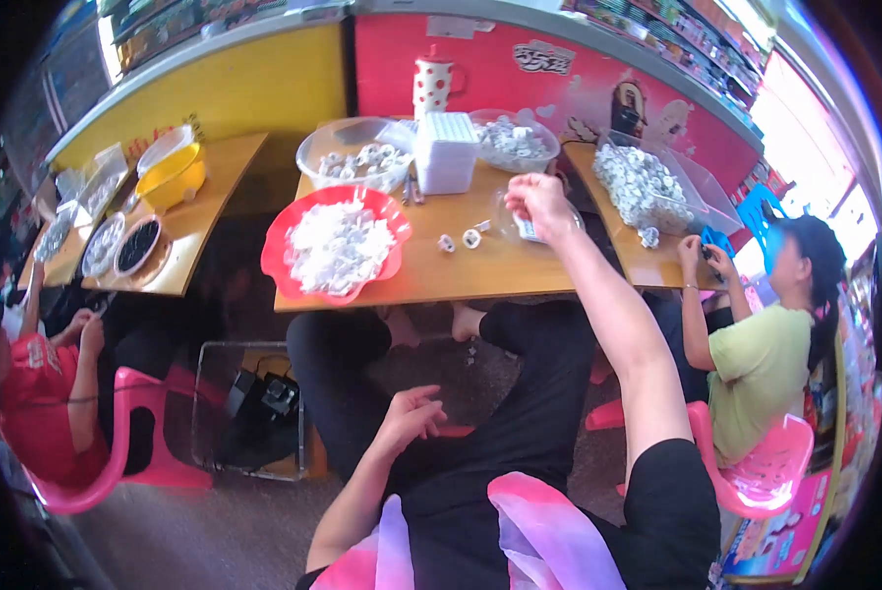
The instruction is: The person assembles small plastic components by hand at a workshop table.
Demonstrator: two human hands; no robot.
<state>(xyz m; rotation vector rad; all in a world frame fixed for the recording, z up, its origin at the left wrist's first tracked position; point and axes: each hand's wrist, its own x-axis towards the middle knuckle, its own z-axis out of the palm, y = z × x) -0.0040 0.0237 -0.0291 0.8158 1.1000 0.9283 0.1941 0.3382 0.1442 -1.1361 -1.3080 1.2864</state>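
Observation:
My right hand (pixel 537 204) is stretched out over the wooden table (pixel 490 270), fingers curled above a clear plastic bag (pixel 520 224); whether it grips the bag is unclear. My left hand (pixel 413 413) rests loosely on my left thigh, fingers apart, holding nothing. Two small white pieces (pixel 459 240) lie on the table just left of my right hand. A red scalloped bowl (pixel 335 246) full of white pieces sits at the table's left front. A clear bowl (pixel 354 154) with more pieces stands behind it.
A white stack of boxes (pixel 445 149), a second clear bowl (pixel 515 141), a spotted jug (pixel 432 85) and a clear tub of white pieces (pixel 647 185) stand at the back. A seated person in green (pixel 761 359) works at right. Another person in red (pixel 38 393) sits left by a second table (pixel 200 211).

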